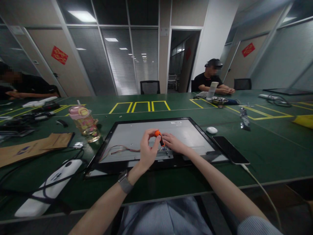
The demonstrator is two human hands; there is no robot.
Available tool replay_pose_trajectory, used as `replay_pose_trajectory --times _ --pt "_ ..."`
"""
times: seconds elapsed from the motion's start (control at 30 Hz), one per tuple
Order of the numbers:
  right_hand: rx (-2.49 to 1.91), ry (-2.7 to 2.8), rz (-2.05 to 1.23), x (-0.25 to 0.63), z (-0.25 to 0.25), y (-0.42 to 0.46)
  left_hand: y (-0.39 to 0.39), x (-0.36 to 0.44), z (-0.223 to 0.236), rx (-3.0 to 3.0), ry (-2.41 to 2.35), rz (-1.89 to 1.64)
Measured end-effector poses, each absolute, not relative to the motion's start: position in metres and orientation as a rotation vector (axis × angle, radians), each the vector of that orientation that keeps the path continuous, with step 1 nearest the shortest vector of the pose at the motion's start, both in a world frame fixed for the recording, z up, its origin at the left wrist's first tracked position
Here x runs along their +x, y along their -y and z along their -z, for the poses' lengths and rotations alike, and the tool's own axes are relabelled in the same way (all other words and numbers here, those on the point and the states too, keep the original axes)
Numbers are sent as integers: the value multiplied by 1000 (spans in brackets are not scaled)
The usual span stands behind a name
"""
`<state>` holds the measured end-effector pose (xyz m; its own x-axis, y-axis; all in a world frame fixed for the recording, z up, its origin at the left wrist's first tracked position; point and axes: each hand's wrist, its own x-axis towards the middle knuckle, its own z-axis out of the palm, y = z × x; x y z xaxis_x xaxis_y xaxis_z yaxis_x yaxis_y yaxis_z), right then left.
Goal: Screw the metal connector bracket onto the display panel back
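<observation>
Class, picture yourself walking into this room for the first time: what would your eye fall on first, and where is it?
Probably the bright orange-and-black tool in the left hand, above the large grey, black-framed panel on the green table. Next, perhaps, the pink-topped bottle to the panel's left, then the red signs on the doors at back left and right.

Panel: left hand and right hand crowd the middle, orange tool poking up there, wires loose to the left
Bottle: up it stands, blocking the left approach, with a white block filling the near left
Phone: just beside the right edge, cable trailing down, room on the green tabletop beyond
Yellow tape: broad lane here, running back to the panel
</observation>
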<state>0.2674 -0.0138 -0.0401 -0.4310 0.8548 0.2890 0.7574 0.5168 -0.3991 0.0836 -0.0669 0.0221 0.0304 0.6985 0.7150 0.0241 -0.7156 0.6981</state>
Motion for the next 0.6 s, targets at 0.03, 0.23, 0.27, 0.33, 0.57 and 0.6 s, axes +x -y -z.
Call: replay_pose_trajectory --times 0.03,0.23,0.27,0.33,0.57,0.6 --pt "-1313 2309 -295 267 40 14 67 84 -22 1802 -725 -1739" --pt "-1341 2296 -315 267 39 15 67 85 -20 1729 -693 -1704" --pt "-1336 2303 -315 267 39 15 68 85 -20 1722 -688 -1695" --pt "-1316 2313 -307 267 39 14 68 85 -20 1716 -688 -1679" --pt "-1319 2314 -293 268 41 13 68 85 -21 1694 -714 -1666" --pt "-1316 2315 -293 268 41 13 69 84 -22 1697 -718 -1662"
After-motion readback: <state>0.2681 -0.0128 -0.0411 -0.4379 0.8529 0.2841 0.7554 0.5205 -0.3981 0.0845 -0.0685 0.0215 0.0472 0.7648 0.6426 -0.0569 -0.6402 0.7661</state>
